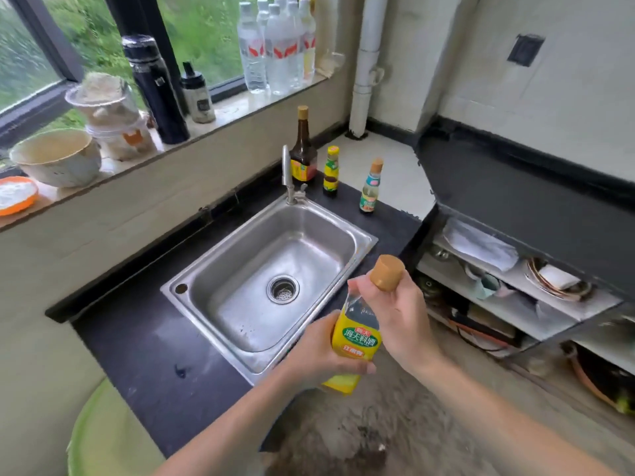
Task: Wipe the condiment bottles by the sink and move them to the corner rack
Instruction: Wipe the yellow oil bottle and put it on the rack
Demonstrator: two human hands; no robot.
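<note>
Hands hold a yellow-labelled bottle (357, 338) tilted in the air over the front right corner of the sink (206, 269): the left hand (323, 352) is wrapped round its lower body and the right hand (395, 310) grasps its neck just under the tan cap (387, 272). Three more bottles stand upright on the black counter (137, 338) behind the sink, by the tap (287, 173): a tall dark bottle (303, 149), a small yellow-capped bottle (331, 171) and a clear green-labelled bottle (371, 187).
</note>
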